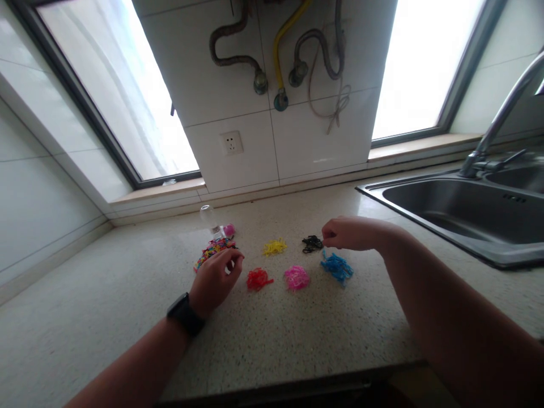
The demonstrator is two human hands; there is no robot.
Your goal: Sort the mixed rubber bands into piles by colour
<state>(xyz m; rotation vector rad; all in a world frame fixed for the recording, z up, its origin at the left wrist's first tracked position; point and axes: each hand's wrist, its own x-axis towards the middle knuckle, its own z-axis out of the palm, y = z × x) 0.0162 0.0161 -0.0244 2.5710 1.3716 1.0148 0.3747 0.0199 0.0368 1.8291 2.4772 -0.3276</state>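
Note:
On the speckled countertop (297,334) lie small heaps of tiny rubber bands: a mixed-colour heap (211,250), a yellow heap (274,246), a black heap (311,243), a red heap (258,279), a pink heap (296,277) and a blue heap (336,266). My left hand (215,280), with a black watch on its wrist, hovers at the mixed heap with fingertips pinched together; whether a band sits between them is too small to tell. My right hand (346,233) pinches at the right edge of the black heap.
A clear small jar (208,217) lies on its side behind the mixed heap, with a pink lid (229,229) beside it. A steel sink (467,212) and tap (497,122) occupy the right. A tiled wall with a socket (232,143) and pipes stands behind.

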